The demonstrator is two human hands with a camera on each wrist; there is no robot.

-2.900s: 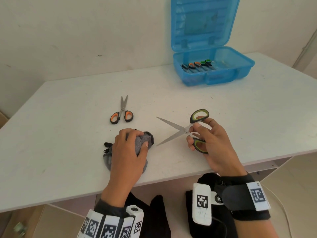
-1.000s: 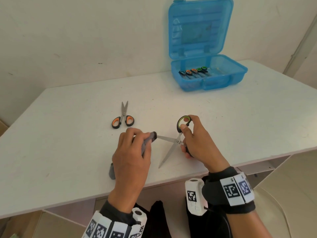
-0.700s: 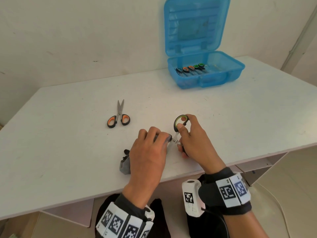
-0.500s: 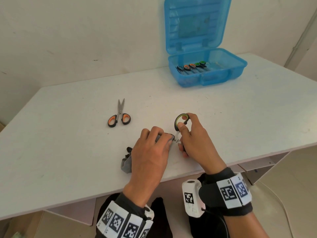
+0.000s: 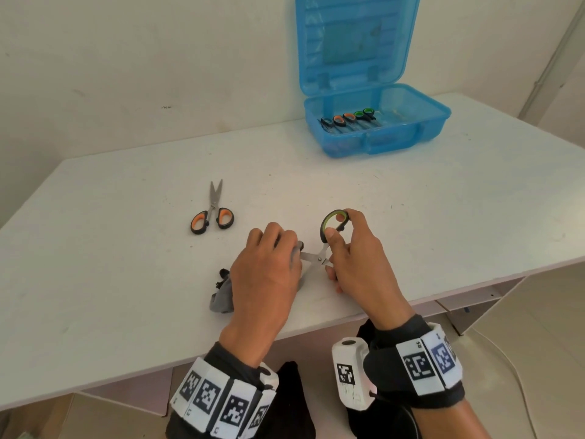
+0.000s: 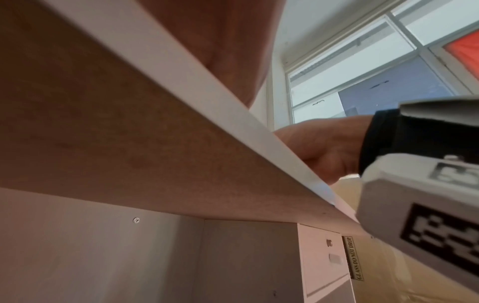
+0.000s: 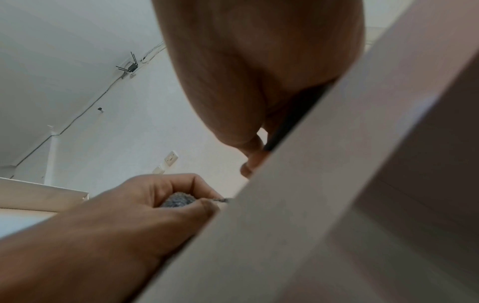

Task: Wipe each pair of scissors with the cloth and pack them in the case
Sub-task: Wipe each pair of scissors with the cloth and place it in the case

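At the near edge of the white table [image 5: 126, 280], you are holding the green scissors [image 5: 326, 239] in your right hand [image 5: 357, 264] while your left hand [image 5: 269, 274] is working the cloth [image 5: 223, 299] along a blade. Your right thumb and forefinger are pinching the upper green-lined loop, the lower loop is sitting hidden under your curled fingers, and the blades are standing apart in a V pointing toward your left hand. Your left fingers are curling over the grey cloth and closing it on the upper blade just short of the pivot; the loose end of the cloth is trailing onto the table on the outer side of that hand. From the right wrist camera, your left hand [image 7: 166, 205] is showing thumb and fingers bunched round the cloth [image 7: 178, 201]. Both forearms are reaching in over the table's near edge, wrists raised, knuckles up. The left wrist camera is looking up at the table's underside and is catching only the heel of your right hand [image 6: 324, 147].

The orange scissors [image 5: 213, 213] are lying closed on the table, well beyond your left hand, tips pointing away from you. The blue case [image 5: 376, 122] is standing open at the table's far side, lid upright, with more scissors [image 5: 348, 118] lying in a row inside.
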